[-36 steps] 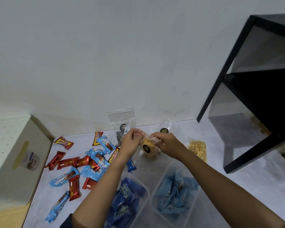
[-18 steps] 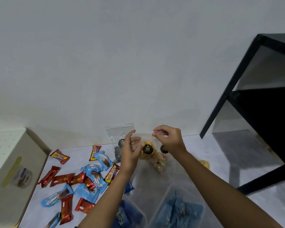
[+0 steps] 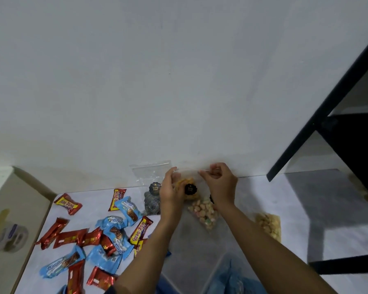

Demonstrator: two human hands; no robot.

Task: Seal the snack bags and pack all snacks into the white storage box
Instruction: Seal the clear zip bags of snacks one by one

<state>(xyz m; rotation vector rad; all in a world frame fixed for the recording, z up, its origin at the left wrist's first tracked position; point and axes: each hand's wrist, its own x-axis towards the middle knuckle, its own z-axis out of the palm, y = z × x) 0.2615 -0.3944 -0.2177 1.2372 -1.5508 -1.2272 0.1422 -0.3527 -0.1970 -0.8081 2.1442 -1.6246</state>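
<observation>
Forearms bare; dark sleeve at left elbow.

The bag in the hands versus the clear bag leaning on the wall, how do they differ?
The held bag contains yellow-orange snacks; the leaning bag contains dark spiral ones. The held bag is pinched at its top by the left hand and right hand; the leaning bag stands on the table against the wall. Both are clear plastic with a round black label.
</observation>
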